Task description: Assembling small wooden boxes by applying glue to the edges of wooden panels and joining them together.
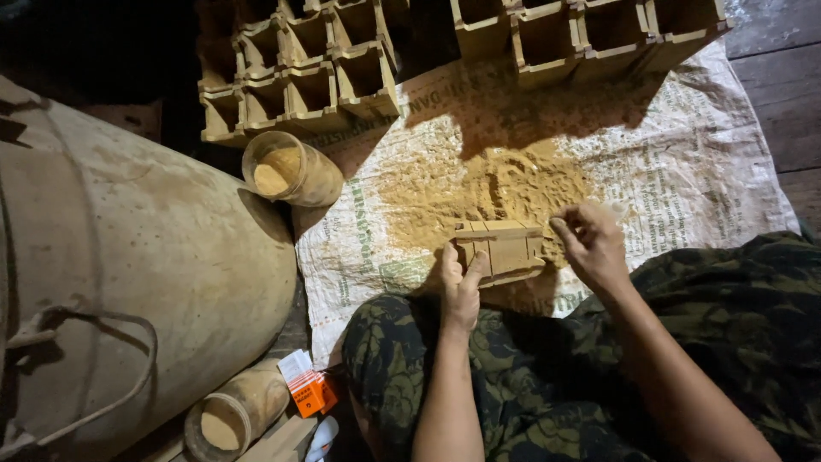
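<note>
Dark floor upper left (pixel 103 43), wooden box (pixel 502 248) partly behind left hand (pixel 462 287).

support: plank floor (pixel 782 94) | on it: printed woven sack (pixel 684 171), big dusty drum (pixel 145 257)

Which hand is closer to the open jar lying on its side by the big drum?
Left. The left hand grips the near-left end of the small wooden box, to the lower right of the jar. The right hand is at the box's far right end, farther from it.
</note>
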